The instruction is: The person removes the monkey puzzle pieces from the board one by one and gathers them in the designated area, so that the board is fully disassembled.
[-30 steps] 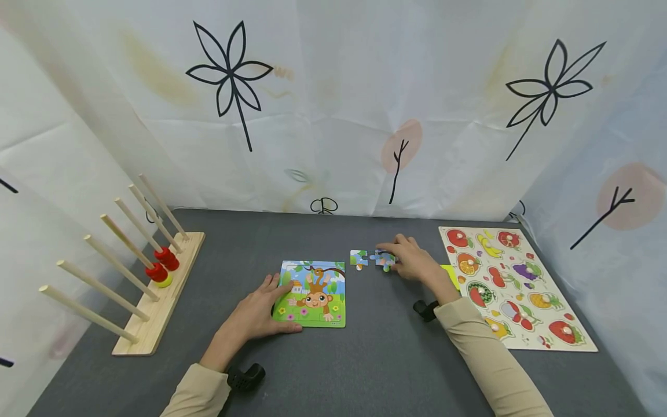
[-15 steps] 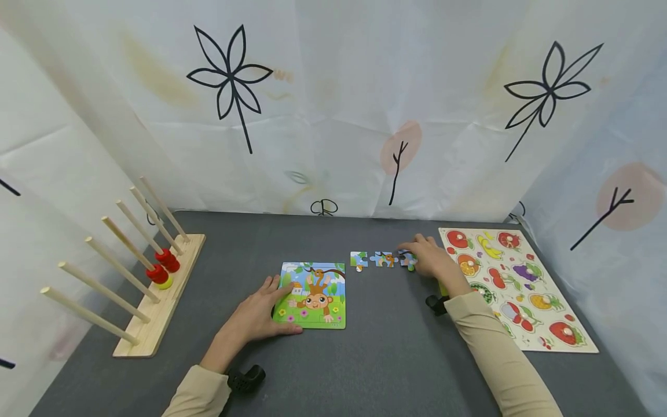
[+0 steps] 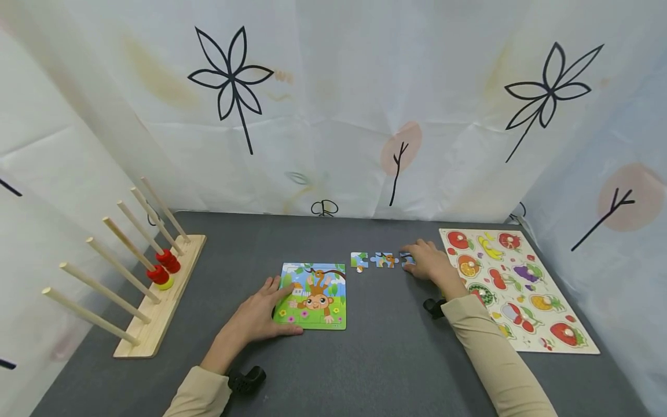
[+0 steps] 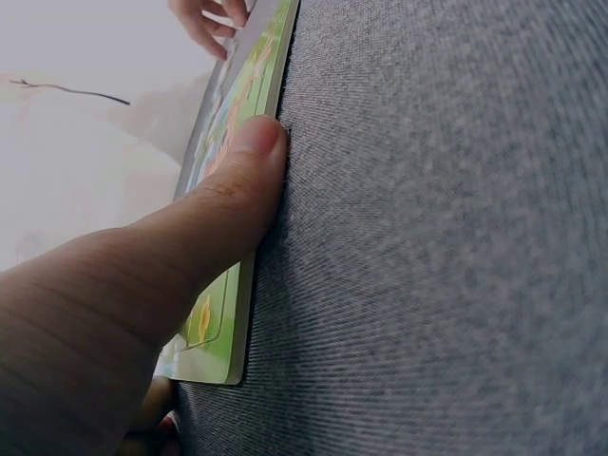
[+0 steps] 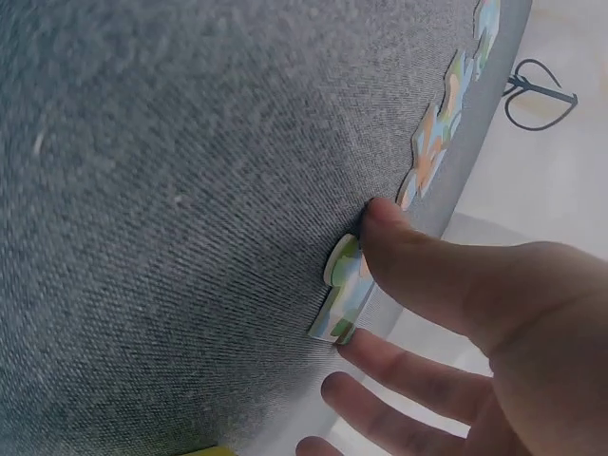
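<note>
In the head view, my left hand (image 3: 260, 310) holds the near left corner of a square monkey jigsaw puzzle (image 3: 318, 298). Its thumb (image 4: 237, 180) lies along the puzzle's near edge in the left wrist view, with fingertips by the left side. To the right, my right hand (image 3: 429, 262) has a small jigsaw piece (image 5: 344, 294) between thumb and index finger, low over the grey table; the other fingers are loosely bent. Two more jigsaw pieces, one with green and blue (image 3: 359, 260) and one with an orange-brown patch (image 3: 384, 260), lie in line to its left.
A wooden peg rack (image 3: 172, 301) with red and yellow rings stands on the left. On the right lies a fruit board (image 3: 521, 289), partly under the right forearm. A yellow thing (image 5: 211, 451) shows at the right wrist view's lower edge. White patterned cloth surrounds the table.
My right hand has moved right from the middle jigsaw piece to the rightmost one, which it now pinches, and dipped slightly nearer. The left hand stays on the puzzle.
</note>
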Action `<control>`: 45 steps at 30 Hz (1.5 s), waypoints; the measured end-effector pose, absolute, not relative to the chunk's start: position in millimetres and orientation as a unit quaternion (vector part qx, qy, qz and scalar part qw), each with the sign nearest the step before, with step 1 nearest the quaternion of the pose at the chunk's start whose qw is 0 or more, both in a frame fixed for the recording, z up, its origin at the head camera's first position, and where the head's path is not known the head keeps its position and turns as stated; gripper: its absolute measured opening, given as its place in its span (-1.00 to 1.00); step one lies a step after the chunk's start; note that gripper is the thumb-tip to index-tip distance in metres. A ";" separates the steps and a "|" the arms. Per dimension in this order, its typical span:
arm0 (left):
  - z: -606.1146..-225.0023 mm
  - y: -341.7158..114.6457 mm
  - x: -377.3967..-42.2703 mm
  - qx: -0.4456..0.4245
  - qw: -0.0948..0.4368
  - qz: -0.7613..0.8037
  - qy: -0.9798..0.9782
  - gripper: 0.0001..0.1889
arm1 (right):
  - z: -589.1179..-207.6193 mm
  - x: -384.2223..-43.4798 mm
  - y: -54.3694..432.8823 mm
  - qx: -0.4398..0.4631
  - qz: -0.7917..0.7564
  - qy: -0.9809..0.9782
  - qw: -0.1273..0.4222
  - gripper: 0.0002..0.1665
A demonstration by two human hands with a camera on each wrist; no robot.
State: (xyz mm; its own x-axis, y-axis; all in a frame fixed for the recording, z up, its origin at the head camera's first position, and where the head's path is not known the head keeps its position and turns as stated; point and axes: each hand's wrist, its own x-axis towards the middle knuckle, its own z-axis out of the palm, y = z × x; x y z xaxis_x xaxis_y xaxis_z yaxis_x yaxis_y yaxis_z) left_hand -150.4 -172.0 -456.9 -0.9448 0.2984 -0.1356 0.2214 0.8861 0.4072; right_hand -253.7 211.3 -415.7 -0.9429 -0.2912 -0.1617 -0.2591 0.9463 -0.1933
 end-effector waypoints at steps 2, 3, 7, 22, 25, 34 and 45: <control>-456.3 -172.1 -150.4 0.134 0.097 0.198 0.966 0.08 | -415.3 -252.9 210.5 -0.140 -0.086 0.982 0.093 -0.48; -455.9 -172.0 -150.4 0.133 0.097 0.198 0.966 0.08 | -415.2 -252.4 210.1 -0.140 -0.087 0.982 0.091 -0.48; -455.0 -171.8 -150.1 0.132 0.098 0.199 0.966 0.08 | -415.3 -250.5 209.5 -0.139 -0.089 0.982 0.091 -0.48; -457.0 -171.6 -148.5 0.134 0.098 0.205 0.965 0.09 | -418.3 -247.5 210.8 -0.139 -0.099 0.982 0.086 -0.48; -456.9 -171.8 -148.5 0.135 0.098 0.205 0.964 0.09 | -419.5 -248.5 212.2 -0.145 -0.102 0.981 0.084 -0.48; -458.0 -172.8 -148.6 0.136 0.094 0.202 0.965 0.09 | -422.5 -246.2 213.5 -0.156 -0.137 0.978 0.035 -0.37; -459.8 -172.1 -148.9 0.130 0.092 0.207 0.965 0.13 | -413.1 -231.6 178.8 -0.163 -0.260 0.952 0.004 -0.42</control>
State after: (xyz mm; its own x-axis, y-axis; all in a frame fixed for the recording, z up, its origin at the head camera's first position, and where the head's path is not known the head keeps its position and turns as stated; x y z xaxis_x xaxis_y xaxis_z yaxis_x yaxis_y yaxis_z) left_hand -148.9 -172.1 -459.8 -0.9493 0.2894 -0.1230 0.2136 0.8806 0.4231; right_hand -231.6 178.8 -413.1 -0.9469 -0.3121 0.0767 -0.3078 0.8119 -0.4961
